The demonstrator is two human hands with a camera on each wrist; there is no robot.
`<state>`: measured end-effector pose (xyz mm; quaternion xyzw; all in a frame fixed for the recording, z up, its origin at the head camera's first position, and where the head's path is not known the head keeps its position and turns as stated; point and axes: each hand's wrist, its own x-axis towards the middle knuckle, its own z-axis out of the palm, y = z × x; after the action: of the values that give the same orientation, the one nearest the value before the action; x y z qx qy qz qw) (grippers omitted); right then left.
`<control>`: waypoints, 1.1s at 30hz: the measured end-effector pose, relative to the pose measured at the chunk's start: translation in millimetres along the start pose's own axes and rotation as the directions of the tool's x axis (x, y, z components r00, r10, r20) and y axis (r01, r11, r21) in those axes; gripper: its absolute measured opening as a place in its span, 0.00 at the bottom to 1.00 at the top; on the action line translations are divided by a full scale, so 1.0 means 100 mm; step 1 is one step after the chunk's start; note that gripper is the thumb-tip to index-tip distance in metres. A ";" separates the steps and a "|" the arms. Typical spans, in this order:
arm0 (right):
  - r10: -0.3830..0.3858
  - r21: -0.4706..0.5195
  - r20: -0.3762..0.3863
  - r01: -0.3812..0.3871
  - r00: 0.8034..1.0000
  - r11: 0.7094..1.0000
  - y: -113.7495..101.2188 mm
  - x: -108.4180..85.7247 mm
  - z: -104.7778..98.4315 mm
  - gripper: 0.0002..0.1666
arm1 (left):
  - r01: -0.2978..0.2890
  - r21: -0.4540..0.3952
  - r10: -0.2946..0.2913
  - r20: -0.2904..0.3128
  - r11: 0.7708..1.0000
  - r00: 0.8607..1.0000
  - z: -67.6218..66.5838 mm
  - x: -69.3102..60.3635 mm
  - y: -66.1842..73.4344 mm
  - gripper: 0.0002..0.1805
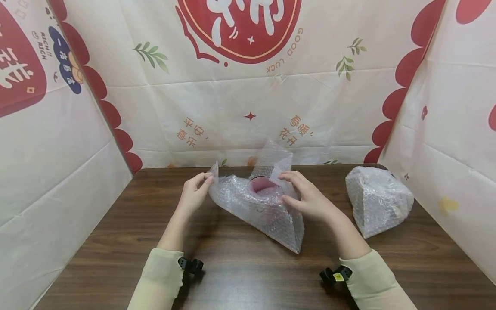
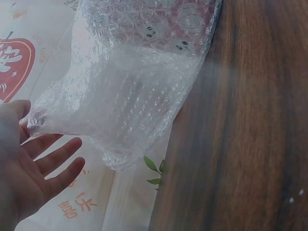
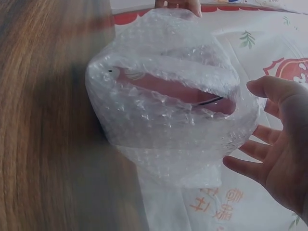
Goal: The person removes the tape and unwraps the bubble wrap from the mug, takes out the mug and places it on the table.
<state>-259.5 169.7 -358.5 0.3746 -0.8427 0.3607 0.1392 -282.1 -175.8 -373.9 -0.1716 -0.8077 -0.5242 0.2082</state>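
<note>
A pink round vessel (image 1: 262,184), cup-like with a dark rim, lies partly wrapped in bubble wrap (image 1: 248,206) at the table's middle. Small black-and-white markings show on it through the wrap in the left wrist view. My left hand (image 1: 195,189) pinches the wrap's left corner between thumb and fingertips; its other fingers are spread in the left wrist view. On the opposite side, my right hand (image 1: 308,196) has its fingers spread around the wrap's edge, the fingertips at the plastic. A flap of wrap stands up behind the vessel's mouth.
Another bubble-wrapped bundle (image 1: 377,200) sits at the right of the brown wooden table (image 1: 248,280); its contents are hidden. White printed cloth (image 1: 248,94) hangs behind the table and along both sides.
</note>
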 end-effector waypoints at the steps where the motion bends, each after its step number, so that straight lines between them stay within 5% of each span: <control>1: 0.002 0.002 -0.004 -0.002 1.000 1.000 0.00 0.00 -0.01 0.30 | -0.001 -0.006 0.001 -0.007 1.000 1.000 0.00 0.00 0.00 0.11; 14: 0.046 0.049 -0.075 -0.042 0.996 0.998 0.05 -0.04 -0.13 0.34 | 0.036 0.074 -0.030 -0.085 0.997 0.996 -0.07 0.00 -0.04 0.17; 21: 0.078 0.035 -0.088 -0.075 0.993 0.997 0.06 -0.08 -0.18 0.37 | 0.134 0.114 -0.131 -0.029 0.984 0.991 -0.14 0.01 -0.05 0.16; 33: 0.060 -0.069 -0.136 -0.070 0.989 0.995 0.11 -0.10 -0.28 0.33 | 0.274 0.214 -0.293 0.060 0.938 0.954 -0.27 0.02 -0.03 0.15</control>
<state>-261.8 200.2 -350.1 0.3164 -0.8560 0.3579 0.1974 -281.2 -202.2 -365.5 -0.0550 -0.8819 -0.4552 0.1099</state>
